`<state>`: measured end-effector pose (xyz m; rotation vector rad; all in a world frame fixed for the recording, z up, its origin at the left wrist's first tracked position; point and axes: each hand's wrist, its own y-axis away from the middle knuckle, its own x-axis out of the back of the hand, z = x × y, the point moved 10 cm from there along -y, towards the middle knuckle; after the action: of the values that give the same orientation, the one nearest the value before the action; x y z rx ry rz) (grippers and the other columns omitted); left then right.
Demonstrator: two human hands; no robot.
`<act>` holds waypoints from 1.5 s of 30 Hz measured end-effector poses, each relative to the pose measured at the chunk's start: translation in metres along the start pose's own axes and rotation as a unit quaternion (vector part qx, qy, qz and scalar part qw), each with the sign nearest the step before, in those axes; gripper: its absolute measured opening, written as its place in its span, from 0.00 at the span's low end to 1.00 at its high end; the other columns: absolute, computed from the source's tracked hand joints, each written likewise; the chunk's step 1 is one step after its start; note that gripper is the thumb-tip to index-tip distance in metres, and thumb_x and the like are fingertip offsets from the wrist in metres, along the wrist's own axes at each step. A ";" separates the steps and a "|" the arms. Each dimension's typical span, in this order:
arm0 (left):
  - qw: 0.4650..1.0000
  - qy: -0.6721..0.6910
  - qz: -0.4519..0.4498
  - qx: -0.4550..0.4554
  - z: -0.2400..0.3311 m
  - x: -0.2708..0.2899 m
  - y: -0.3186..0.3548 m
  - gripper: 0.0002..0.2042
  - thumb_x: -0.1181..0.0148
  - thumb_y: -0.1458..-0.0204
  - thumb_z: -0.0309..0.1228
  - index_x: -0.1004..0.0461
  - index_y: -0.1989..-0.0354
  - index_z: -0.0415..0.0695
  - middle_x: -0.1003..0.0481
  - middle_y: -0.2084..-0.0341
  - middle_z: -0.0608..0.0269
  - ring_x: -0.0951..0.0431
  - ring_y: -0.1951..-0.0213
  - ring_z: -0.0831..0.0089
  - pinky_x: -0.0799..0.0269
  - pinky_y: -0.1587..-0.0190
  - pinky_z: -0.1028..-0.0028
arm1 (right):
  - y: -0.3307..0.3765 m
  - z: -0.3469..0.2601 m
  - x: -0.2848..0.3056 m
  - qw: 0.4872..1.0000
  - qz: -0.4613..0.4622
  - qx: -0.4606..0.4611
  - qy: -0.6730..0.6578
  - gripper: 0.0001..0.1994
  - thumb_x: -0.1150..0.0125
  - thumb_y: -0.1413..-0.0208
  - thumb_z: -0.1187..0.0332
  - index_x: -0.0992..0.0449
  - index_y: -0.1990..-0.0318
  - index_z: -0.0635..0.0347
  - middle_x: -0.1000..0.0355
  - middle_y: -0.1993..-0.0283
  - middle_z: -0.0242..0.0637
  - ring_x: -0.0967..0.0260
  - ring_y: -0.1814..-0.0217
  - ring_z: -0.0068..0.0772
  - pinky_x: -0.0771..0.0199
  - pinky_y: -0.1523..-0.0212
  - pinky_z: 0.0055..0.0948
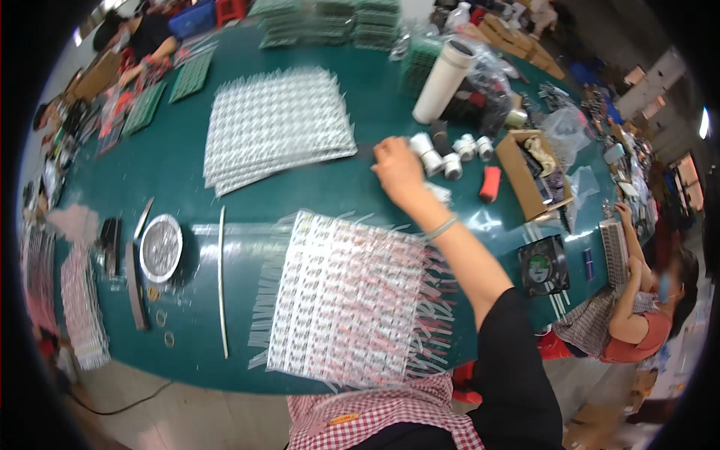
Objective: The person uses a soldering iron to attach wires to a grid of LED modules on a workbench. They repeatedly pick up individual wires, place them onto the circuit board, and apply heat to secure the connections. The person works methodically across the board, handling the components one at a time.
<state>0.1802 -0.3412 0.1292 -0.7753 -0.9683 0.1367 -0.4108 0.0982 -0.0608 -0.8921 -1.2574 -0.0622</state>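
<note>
My right hand (396,171) reaches across the green table, its fingers curled down at the tabletop. A small dark patch shows at the fingertips; what they hold, if anything, I cannot make out. Just right of the hand lie white rolls (426,154) and a dark roll (440,136). Left of it rests a stack of white printed sheets (277,127) with fringed edges. Closest to me is another printed sheet (345,300), with clear thin strips sticking out at both sides and reddish strips on its right part. My left hand is out of the picture.
A silver bowl (161,247), a thin white rod (223,285) and a dark bar (135,289) lie at left. To the right are a red roll (490,184), a cardboard box (517,176), a white tube (444,82) and a black fan (543,266). Co-workers sit around the table.
</note>
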 end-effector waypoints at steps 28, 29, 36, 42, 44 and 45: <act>0.838 0.456 -0.133 0.269 0.174 -0.109 0.246 0.15 0.41 0.50 0.17 0.30 0.52 0.32 0.25 0.63 0.56 0.32 0.80 0.80 0.39 0.81 0.80 | 0.000 0.012 0.006 0.995 0.087 -0.005 -0.046 0.04 0.37 0.55 0.73 0.27 0.73 0.57 0.32 0.71 0.34 0.32 0.63 0.37 0.31 0.65 0.35; 0.837 0.456 -0.140 0.270 0.175 -0.107 0.247 0.16 0.41 0.50 0.17 0.30 0.51 0.32 0.25 0.62 0.56 0.32 0.80 0.80 0.39 0.81 0.80 | 0.001 0.009 0.009 0.995 0.086 -0.003 -0.055 0.04 0.37 0.55 0.75 0.27 0.71 0.57 0.32 0.71 0.35 0.31 0.63 0.38 0.31 0.64 0.35; 0.812 0.499 -0.133 0.273 0.178 -0.109 0.252 0.16 0.40 0.51 0.17 0.30 0.52 0.34 0.25 0.62 0.56 0.33 0.80 0.81 0.40 0.82 0.80 | 0.001 0.009 -0.005 0.997 0.036 0.009 -0.060 0.06 0.42 0.53 0.77 0.27 0.66 0.58 0.31 0.67 0.37 0.30 0.61 0.39 0.27 0.63 0.36; 0.797 0.511 -0.179 0.266 0.174 -0.120 0.262 0.15 0.38 0.52 0.18 0.28 0.54 0.34 0.24 0.64 0.56 0.34 0.82 0.81 0.41 0.83 0.81 | -0.005 0.009 0.006 0.997 0.011 0.027 -0.065 0.07 0.43 0.54 0.78 0.27 0.65 0.59 0.31 0.65 0.37 0.30 0.59 0.39 0.26 0.62 0.35; 0.792 0.507 -0.182 0.287 0.170 -0.121 0.267 0.15 0.37 0.52 0.18 0.27 0.54 0.33 0.24 0.65 0.56 0.34 0.83 0.81 0.41 0.83 0.82 | -0.016 0.003 0.027 0.996 0.041 0.047 -0.070 0.08 0.43 0.54 0.78 0.27 0.65 0.59 0.32 0.66 0.37 0.31 0.59 0.39 0.25 0.62 0.35; 0.793 0.503 -0.170 0.298 0.175 -0.115 0.265 0.16 0.37 0.53 0.19 0.27 0.54 0.33 0.24 0.65 0.56 0.34 0.83 0.81 0.41 0.83 0.81 | -0.020 -0.004 0.037 0.994 0.042 0.057 -0.079 0.08 0.43 0.55 0.78 0.26 0.65 0.60 0.32 0.66 0.36 0.31 0.58 0.39 0.25 0.62 0.34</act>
<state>0.0365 -0.1052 -0.0644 -0.0018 0.0126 -0.2703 -0.4044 0.0977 -0.0185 -0.8631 -1.3535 0.1487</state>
